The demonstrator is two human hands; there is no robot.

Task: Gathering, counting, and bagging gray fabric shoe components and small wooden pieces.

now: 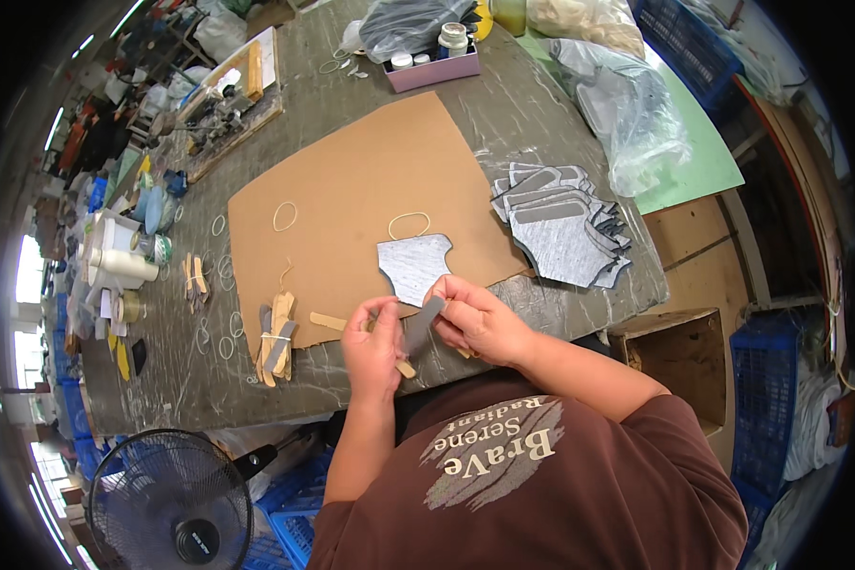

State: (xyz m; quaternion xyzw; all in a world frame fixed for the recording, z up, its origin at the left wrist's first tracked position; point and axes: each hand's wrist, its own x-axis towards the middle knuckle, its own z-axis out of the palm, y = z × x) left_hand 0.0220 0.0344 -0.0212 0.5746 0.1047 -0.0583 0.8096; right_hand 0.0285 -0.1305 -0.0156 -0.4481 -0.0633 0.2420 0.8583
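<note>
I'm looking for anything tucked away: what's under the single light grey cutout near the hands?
Brown cardboard sheet shows around the light grey cutout; a pale rubber band lies at its upper edge. Anything directly beneath is covered, so I can't tell.

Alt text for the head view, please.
A person's right hand pinches a dark grey strip beside the left hand, over the table's near edge. Beyond them, a pale grey cut piece lies on brown cardboard, with a stack of similar pieces to the right and a banded bundle of wooden sticks to the left.
</note>
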